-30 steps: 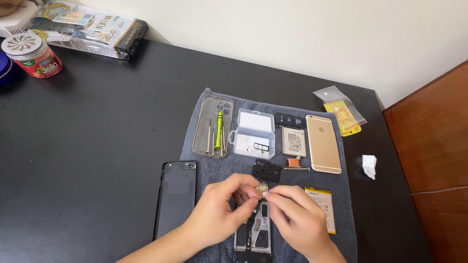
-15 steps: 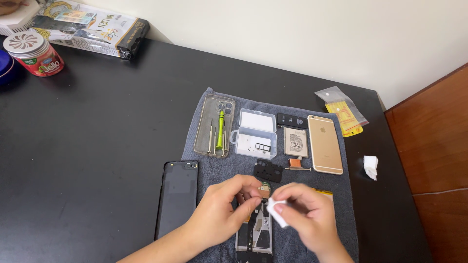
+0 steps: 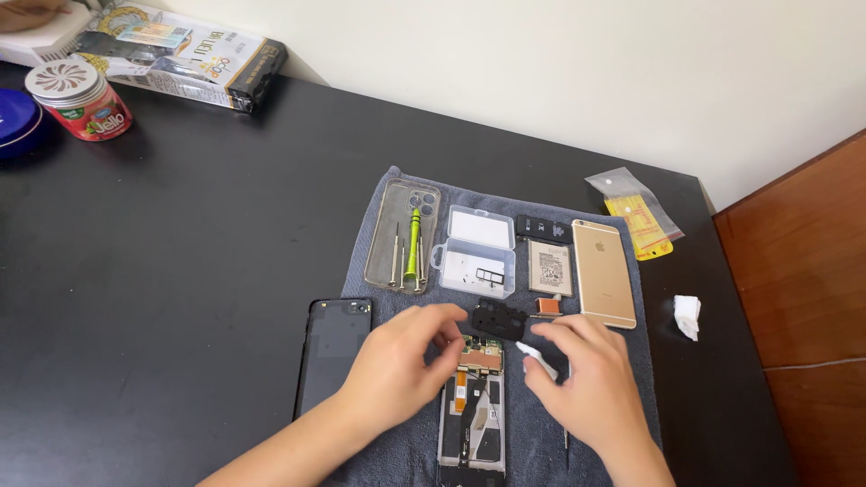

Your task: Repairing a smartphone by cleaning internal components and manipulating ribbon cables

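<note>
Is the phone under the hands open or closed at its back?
Open: the phone lies without a back cover, its circuit board and ribbon cable exposed.

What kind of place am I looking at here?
Probably a home phone-repair desk: an opened black phone with bare circuit board on a grey towel, a green screwdriver and a clear plastic parts box nearby.

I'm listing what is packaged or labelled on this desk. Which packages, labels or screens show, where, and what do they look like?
Carton: far left, long, lying flat, black with gold and white print.
Jar: far left corner, round, red label, white patterned lid.
Bag: right of the towel, clear plastic, yellow insert.
Battery: on the towel beside the gold phone, flat, grey-white label.
No lit screen.
</note>
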